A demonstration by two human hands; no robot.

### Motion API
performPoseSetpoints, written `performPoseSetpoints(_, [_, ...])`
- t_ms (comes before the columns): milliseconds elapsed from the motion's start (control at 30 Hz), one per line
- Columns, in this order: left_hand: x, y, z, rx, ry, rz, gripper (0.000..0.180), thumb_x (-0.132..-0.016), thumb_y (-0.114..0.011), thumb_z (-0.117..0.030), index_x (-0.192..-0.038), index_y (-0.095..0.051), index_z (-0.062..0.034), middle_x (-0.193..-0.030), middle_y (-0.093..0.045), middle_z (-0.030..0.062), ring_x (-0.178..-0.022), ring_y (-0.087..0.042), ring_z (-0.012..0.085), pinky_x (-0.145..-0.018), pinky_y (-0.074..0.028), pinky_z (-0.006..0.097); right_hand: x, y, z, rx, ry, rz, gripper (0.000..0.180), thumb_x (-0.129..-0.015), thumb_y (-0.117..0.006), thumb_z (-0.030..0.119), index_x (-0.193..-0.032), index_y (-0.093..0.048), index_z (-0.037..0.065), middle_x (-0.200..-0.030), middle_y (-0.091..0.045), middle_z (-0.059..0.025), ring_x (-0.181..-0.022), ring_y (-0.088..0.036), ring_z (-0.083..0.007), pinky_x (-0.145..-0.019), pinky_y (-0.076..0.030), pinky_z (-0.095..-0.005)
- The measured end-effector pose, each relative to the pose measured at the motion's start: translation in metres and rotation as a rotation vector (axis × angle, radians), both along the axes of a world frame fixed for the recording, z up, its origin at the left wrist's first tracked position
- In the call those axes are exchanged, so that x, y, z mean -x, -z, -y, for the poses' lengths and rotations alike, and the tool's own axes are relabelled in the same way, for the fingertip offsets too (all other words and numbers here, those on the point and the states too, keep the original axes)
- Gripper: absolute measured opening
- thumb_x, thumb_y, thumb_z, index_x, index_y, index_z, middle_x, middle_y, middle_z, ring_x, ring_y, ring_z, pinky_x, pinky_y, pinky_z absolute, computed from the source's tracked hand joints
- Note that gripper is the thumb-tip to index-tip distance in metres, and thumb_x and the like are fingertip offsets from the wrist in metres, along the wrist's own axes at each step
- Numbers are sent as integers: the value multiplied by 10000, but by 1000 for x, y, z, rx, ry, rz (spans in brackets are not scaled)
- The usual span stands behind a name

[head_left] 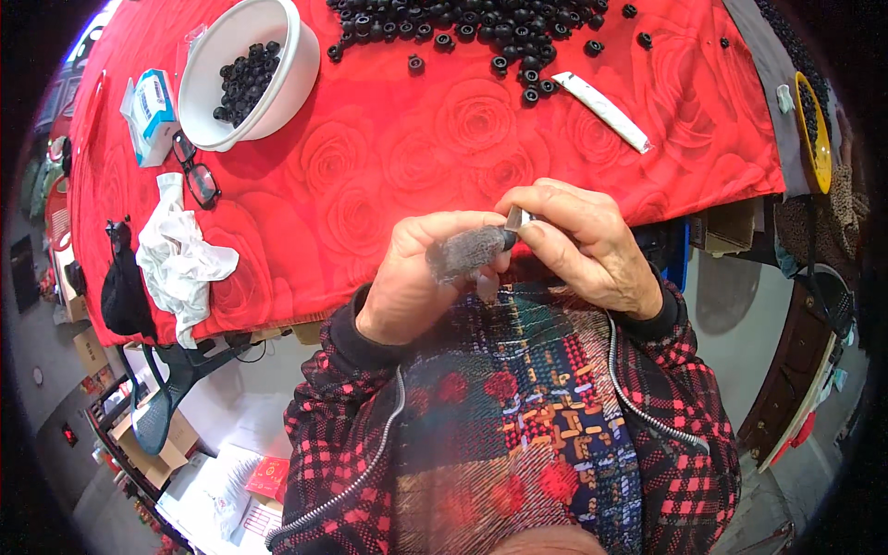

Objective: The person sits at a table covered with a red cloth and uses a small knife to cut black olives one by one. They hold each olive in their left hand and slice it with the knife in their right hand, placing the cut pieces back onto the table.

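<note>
Close in front of my chest, the two hands meet at the table's near edge. My left hand (402, 268) is closed, pinching a small black part (509, 240) at its fingertips; fingers cover most of it. A dark grey, worn-looking cover (462, 255) lies along a finger of that hand. My right hand (592, 242) grips a short flat metal blade (515, 218) between thumb and forefinger, its edge against or very near the black part. Whether they touch is too small to tell. A pile of small round black parts (504, 42) lies at the table's far side.
A red rose-patterned cloth (388, 185) covers the table. At the far left stands a white bowl (199, 111) with black parts inside. Near it are a blue-white tissue pack (153, 111), glasses (197, 176) and a white cloth (180, 254). A white slim packet (603, 111) lies far right.
</note>
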State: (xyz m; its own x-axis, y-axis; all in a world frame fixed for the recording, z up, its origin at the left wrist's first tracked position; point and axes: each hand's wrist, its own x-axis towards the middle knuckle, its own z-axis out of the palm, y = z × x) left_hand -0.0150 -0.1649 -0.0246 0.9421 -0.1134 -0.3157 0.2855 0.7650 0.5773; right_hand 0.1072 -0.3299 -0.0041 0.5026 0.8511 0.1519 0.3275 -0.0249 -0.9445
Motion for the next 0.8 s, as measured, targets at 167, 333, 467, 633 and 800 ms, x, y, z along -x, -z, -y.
performPoseSetpoints(167, [0, 2, -1, 23, 2, -3, 233, -910, -521, -96, -1106, -605, 0, -894, -618, 80, -785, -594, 150, -627, -488, 274, -1, 3, -1, -25, -17, 2, 136, -851, -554, 55, -960, -580, -23, -775, -574, -155, -705, -591, -309, -619, -459, -361])
performPoseSetpoints(333, [-1, 3, 0, 2, -15, -37, 239, -916, -526, -121, -1094, -607, 16, -887, -616, 79, -776, -591, 144, -618, -493, 267, -2, 7, -2, -29, -17, 6, 130, -845, -567, 51, -954, -586, -19, -767, -573, -150, -695, -589, -303, -611, -457, -356])
performPoseSetpoints(467, [-2, 5, -2, 7, 0, -16, 237, -919, -524, -123, -1091, -611, 16, -889, -616, 77, -772, -593, 140, -618, -495, 265, -4, 8, -3, -17, -14, 4, 126, -842, -574, 49, -947, -589, -18, -761, -573, -148, -689, -589, -300, -603, -456, -355])
performPoseSetpoints(633, [-5, 5, -1, 5, -26, -69, 301, -890, -601, -176, -1109, -598, 29, -840, -620, 80, -700, -597, 147, -593, -480, 258, -4, 11, -5, -15, -10, -9, 124, -839, -574, 44, -946, -590, -18, -753, -571, -146, -683, -587, -299, -598, -453, -357])
performPoseSetpoints(800, [-6, 5, -3, -14, -1, -104, 322, -889, -605, -219, -1094, -596, 30, -856, -611, 72, -716, -594, 155, -607, -482, 268, -7, 14, -4, -16, -23, 39, 159, -828, -587, 36, -978, -596, -14, -746, -569, -149, -671, -585, -304, -583, -451, -363])
